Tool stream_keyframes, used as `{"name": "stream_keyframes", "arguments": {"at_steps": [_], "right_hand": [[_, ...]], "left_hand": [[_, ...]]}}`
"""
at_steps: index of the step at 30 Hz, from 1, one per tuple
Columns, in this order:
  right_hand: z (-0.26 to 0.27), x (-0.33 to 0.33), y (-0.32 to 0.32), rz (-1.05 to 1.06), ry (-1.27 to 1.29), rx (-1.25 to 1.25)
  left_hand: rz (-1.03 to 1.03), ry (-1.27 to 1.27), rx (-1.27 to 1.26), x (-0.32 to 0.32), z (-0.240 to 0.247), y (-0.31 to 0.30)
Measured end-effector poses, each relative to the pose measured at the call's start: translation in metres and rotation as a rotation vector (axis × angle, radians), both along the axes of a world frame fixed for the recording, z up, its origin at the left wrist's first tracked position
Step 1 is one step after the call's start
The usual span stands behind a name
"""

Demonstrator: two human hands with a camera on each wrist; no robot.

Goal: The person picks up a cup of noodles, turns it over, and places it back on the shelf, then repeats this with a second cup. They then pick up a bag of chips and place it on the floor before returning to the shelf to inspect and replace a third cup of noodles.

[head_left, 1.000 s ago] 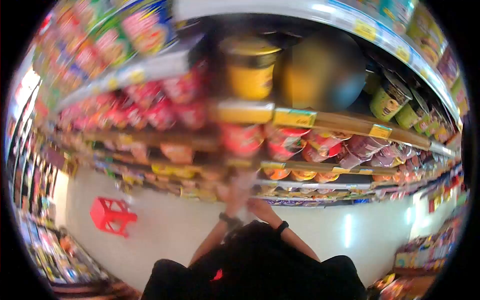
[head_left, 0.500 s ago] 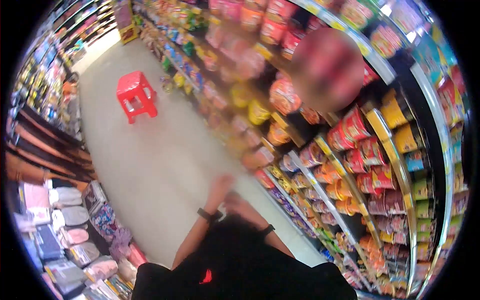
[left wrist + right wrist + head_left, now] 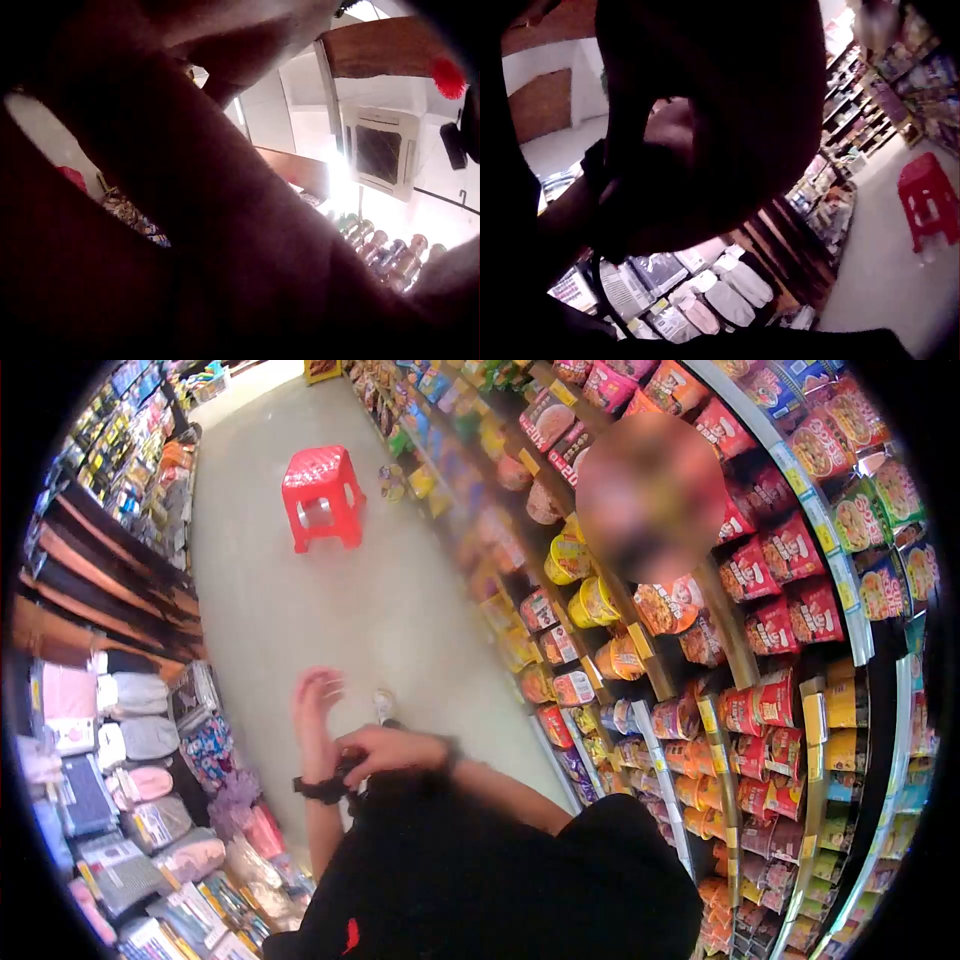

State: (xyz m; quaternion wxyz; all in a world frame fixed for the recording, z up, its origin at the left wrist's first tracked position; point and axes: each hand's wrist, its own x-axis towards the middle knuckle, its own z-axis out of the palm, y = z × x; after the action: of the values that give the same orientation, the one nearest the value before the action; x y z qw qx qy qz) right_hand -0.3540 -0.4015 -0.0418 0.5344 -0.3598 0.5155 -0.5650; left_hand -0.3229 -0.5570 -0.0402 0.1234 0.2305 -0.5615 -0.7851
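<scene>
My left hand [image 3: 317, 710] is raised over the aisle floor in the head view, its fingers loosely bent and slightly blurred, holding nothing. A black wristband [image 3: 320, 791] circles that wrist. My right hand [image 3: 395, 750] reaches across to it, thumb and fingers pinching a small dark part at the band's inner side. In the right wrist view, the right hand [image 3: 727, 150] is a dark shape close to the lens, with the left wrist beyond it. Dark, close skin fills most of the left wrist view, hiding the fingers' contact.
A red plastic stool [image 3: 322, 498] stands on the pale aisle floor [image 3: 400, 610] ahead. Along the right, shelves [image 3: 735, 625] hold many instant noodle cups and packets. Folded textiles and packaged goods [image 3: 140, 755] lie at the left. A shoe [image 3: 384, 705] shows below the hands.
The head view has swung from facing the noodle shelves to looking along the aisle. Both hands have shifted left, and the right hand has come onto the left wrist.
</scene>
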Motion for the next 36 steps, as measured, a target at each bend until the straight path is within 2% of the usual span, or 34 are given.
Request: {"name": "stream_keyframes", "arguments": {"at_steps": [3,8,10,11,12,13,14,15,17,20,23,24,27,28,30,31,33,34,35,36], "right_hand": [[0.003,-0.036,-0.057,-0.034,-0.009,-0.053],[-0.008,-0.091,-0.111,-0.105,-0.100,-0.058],[-0.025,-0.109,-0.130,-0.120,0.084,-0.036],[0.001,-0.123,-0.126,-0.113,0.114,0.022],[-0.011,-0.130,-0.133,-0.059,0.147,0.092],[-0.020,-0.135,-0.139,-0.145,0.227,-0.016],[0.007,-0.149,-0.136,-0.109,0.121,0.098],[-0.020,-0.154,-0.144,-0.120,0.053,0.026],[-0.033,-0.179,-0.150,-0.148,0.067,0.064],[-0.010,-0.238,-0.158,-0.270,0.134,0.338],[-0.038,-0.286,-0.173,-0.574,-0.007,0.265],[-0.046,-0.305,-0.180,-0.622,0.101,0.359],[-0.069,-0.366,-0.203,-0.816,-0.113,0.321],[-0.065,-0.387,-0.211,-0.864,-0.161,0.295],[-0.126,-0.438,-0.223,-0.936,0.016,0.381],[-0.127,-0.450,-0.235,-0.977,-0.053,0.359],[-0.127,-0.472,-0.260,-1.063,-0.189,0.310],[-0.129,-0.480,-0.264,-1.044,-0.330,0.276],[-0.133,-0.495,-0.270,-1.022,-0.460,0.234],[-0.157,-0.514,-0.278,-0.945,-0.195,0.467]], "left_hand": [[0.062,0.006,-0.216,-0.035,0.012,-0.068],[0.071,-0.098,-0.688,-0.095,0.011,-0.118],[0.005,-0.225,-0.893,-0.112,0.011,-0.118],[-0.069,-0.220,-0.966,-0.120,0.009,-0.122],[-0.146,-0.208,-1.029,-0.129,0.001,-0.128],[-0.140,-0.094,-1.068,-0.140,-0.023,-0.137],[-0.184,-0.094,-1.031,-0.155,-0.037,-0.143],[-0.192,-0.058,-0.994,-0.170,-0.045,-0.145],[-0.265,-0.098,-0.851,-0.203,-0.045,-0.146],[-0.359,-0.071,-0.896,-0.255,-0.084,-0.168],[-0.411,-0.026,-0.724,-0.317,-0.077,-0.194],[-0.405,0.023,-0.669,-0.337,-0.088,-0.205],[-0.540,-0.046,-0.503,-0.404,-0.108,-0.243],[-0.612,-0.132,-0.315,-0.426,-0.116,-0.253],[-0.636,-0.331,-0.091,-0.461,-0.123,-0.263],[-0.646,-0.449,0.032,-0.485,-0.128,-0.277],[-0.788,-0.180,-0.289,-0.492,-0.229,-0.296],[-0.802,-0.149,-0.342,-0.505,-0.259,-0.302],[-0.848,-0.190,-0.375,-0.525,-0.253,-0.306],[-0.896,-0.230,-0.409,-0.546,-0.245,-0.311]]}}
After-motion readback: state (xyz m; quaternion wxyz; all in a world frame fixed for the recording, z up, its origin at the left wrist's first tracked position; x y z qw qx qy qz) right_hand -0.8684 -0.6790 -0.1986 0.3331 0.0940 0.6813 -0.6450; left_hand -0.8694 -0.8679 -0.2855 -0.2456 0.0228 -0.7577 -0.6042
